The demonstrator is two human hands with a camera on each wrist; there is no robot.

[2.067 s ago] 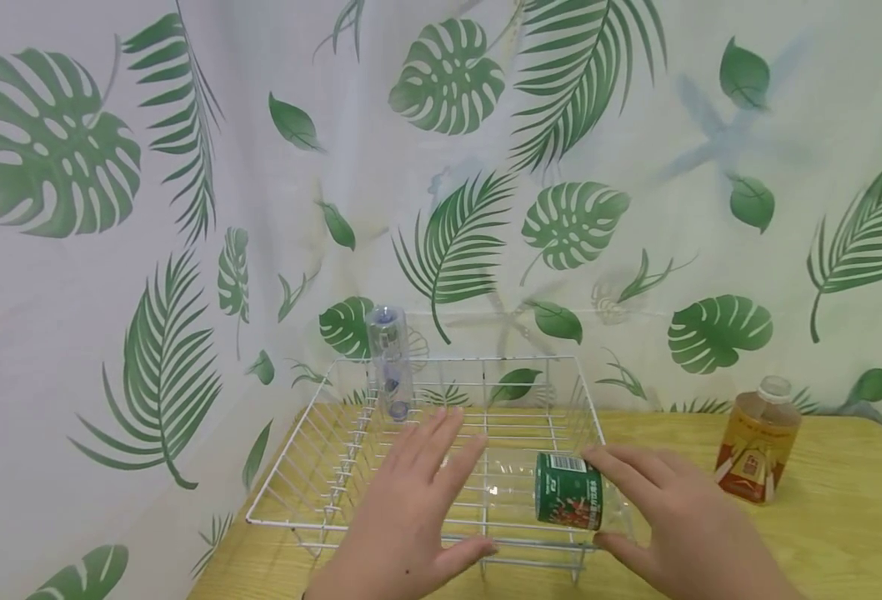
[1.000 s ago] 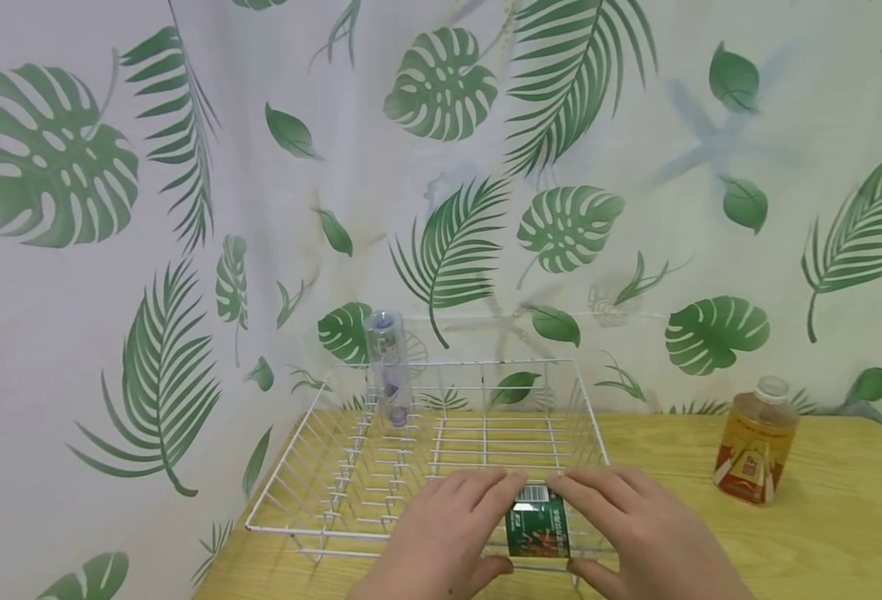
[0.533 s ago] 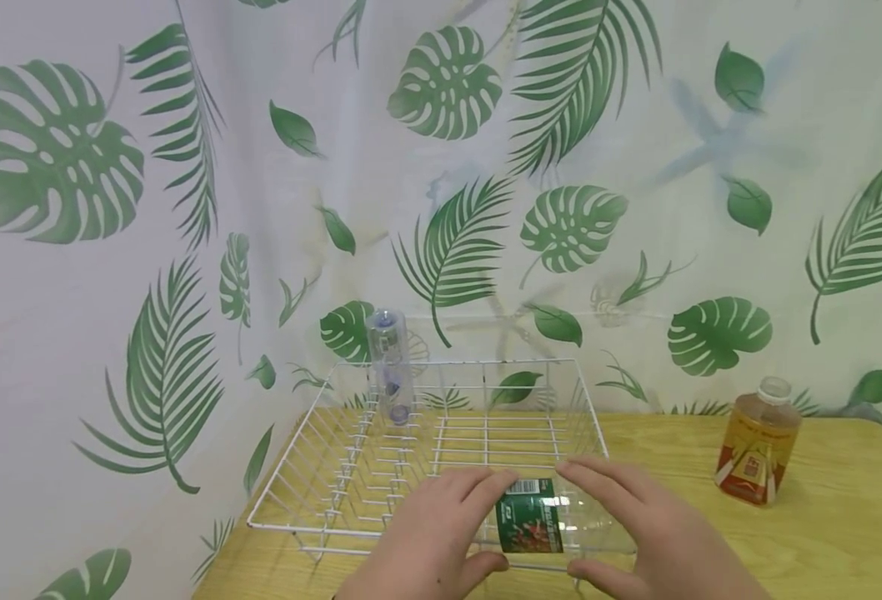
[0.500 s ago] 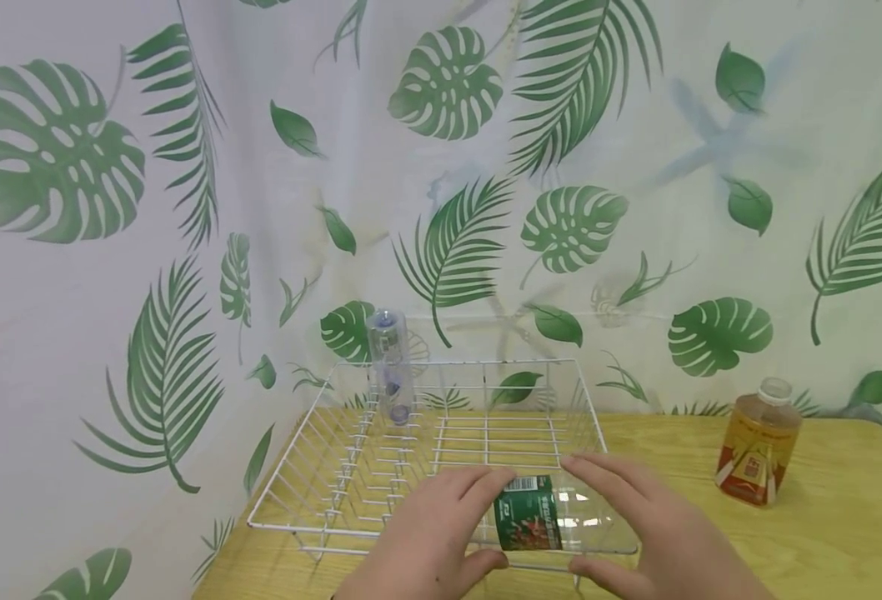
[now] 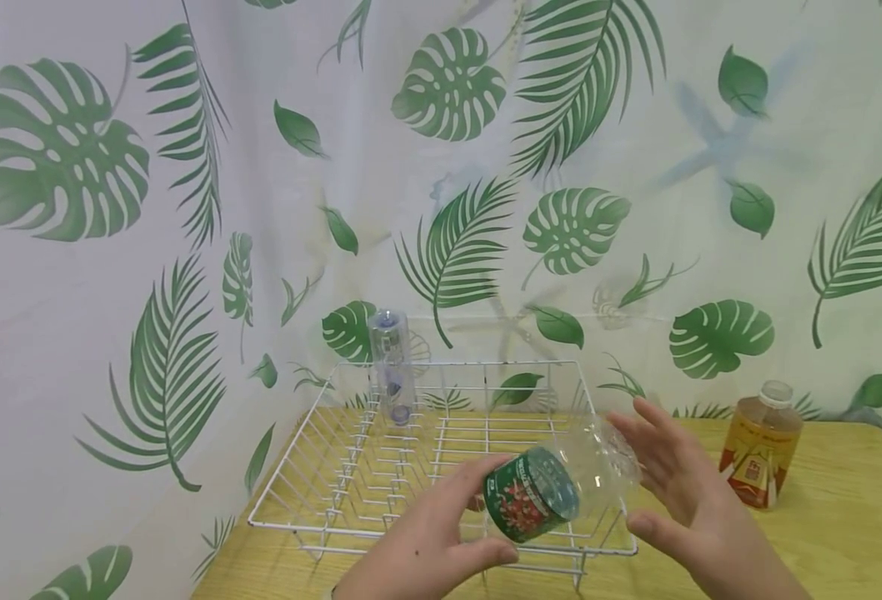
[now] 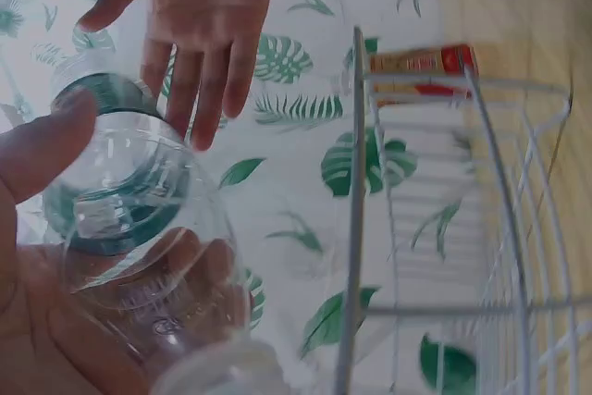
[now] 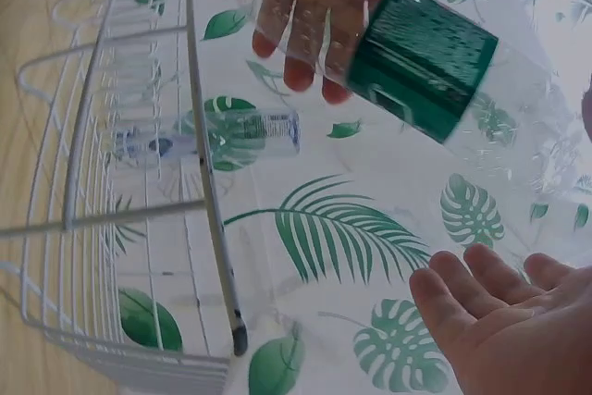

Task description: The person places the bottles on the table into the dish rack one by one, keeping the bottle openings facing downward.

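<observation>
Left hand: the left hand [image 5: 429, 533] grips the green-labelled bottle [image 5: 527, 504], thumb on the near side and fingers curled round the far side.
Right hand: the right hand [image 5: 684, 492] has its fingers extended and its thumb held away from them, the palm turned towards the bottle; in the right wrist view a gap shows between the fingertips and the bottle.
Green-labelled bottle: clear plastic with a dark green band printed with red; it is tilted above the near right part of the rack, its neck on the left hand's side and its base slanting up towards the right hand.
Wire rack: the white wire rack [image 5: 313, 528] stands on the table, below and beyond the hands.
Clear bottle: a clear, bluish bottle [image 5: 391, 362] stands nearly upright at the rack's back left; whether it is inside the wires I cannot tell.
Brown bottle: a brownish bottle [image 5: 761, 450] with an orange and red label stands right of the rack, beyond the right hand.
Table: yellowish wood-grain table [image 5: 846, 542].
Backdrop: white cloth [image 5: 253, 50] printed with green leaves hangs behind and to the left.
</observation>
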